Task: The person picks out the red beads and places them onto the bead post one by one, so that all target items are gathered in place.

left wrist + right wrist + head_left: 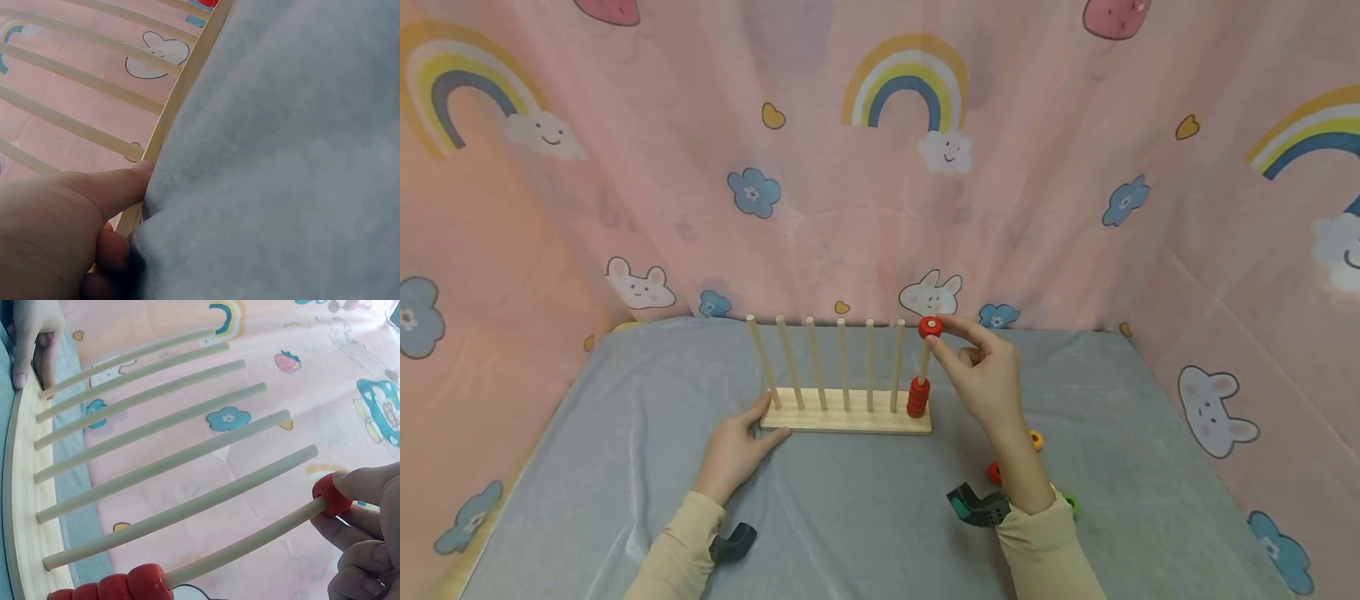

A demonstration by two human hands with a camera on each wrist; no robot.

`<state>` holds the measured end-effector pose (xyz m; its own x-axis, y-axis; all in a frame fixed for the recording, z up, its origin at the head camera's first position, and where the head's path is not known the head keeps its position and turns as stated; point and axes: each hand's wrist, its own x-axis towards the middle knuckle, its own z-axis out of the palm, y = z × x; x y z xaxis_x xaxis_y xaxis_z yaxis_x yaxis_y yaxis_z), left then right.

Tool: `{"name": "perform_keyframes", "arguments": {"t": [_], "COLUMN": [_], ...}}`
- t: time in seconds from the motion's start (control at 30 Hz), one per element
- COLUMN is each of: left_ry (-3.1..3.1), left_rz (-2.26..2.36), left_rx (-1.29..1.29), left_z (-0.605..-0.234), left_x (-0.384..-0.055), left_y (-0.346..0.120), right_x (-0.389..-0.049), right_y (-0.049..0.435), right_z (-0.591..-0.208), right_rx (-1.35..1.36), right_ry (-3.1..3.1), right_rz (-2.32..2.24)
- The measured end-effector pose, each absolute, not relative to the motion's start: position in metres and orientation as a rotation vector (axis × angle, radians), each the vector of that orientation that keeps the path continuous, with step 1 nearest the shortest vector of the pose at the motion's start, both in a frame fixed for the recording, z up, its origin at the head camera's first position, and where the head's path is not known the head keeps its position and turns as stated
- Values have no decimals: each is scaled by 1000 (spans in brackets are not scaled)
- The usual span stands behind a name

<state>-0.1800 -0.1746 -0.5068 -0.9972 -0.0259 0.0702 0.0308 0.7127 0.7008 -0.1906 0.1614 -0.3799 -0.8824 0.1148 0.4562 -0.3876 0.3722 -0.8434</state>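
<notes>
A wooden peg rack, its base point(846, 422) lying on the grey cloth, carries a row of several upright pegs. My right hand point(992, 379) pinches a red bead point(332, 495) between thumb and fingers at the top of the rightmost peg point(244, 544), whose tip shows in the bead's hole in the head view. Lower on that peg sits a stack of several red beads point(917, 397). At the rack's left end my left hand point(737, 450) grips the base, thumb along the front edge and fingers behind. The other pegs point(843, 362) are bare.
Loose beads lie on the cloth by my right forearm, partly hidden by it: a yellow bead point(1037, 440), a red bead point(994, 473) and a green bead point(1072, 505). A pink patterned curtain point(865, 225) hangs behind and at both sides of the grey cloth point(647, 417).
</notes>
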Motion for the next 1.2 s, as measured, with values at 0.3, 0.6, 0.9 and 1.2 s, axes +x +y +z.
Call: {"name": "perform_keyframes", "arguments": {"t": [0.3,0.6,0.9,1.2], "left_ry": [-2837,-2827,-2830,-2826], "left_rz": [-1140,-1147,-1140,-1142], "left_rx": [-31,-39,-34,-31], "left_z": [-510,-510,-509,-511], "left_x": [-181,-181,-181,-181], "left_y": [-175,-176,-175,-175], "right_x": [-192,-191,-192,-193], "right_y": [163,163,164,165], "right_z": [-382,-382,-382,-383], "right_rx": [278,286,290,301], "right_ry": [-2184,-2180,-2175,-2180], "right_rz": [1546,1536,1523,1499]}}
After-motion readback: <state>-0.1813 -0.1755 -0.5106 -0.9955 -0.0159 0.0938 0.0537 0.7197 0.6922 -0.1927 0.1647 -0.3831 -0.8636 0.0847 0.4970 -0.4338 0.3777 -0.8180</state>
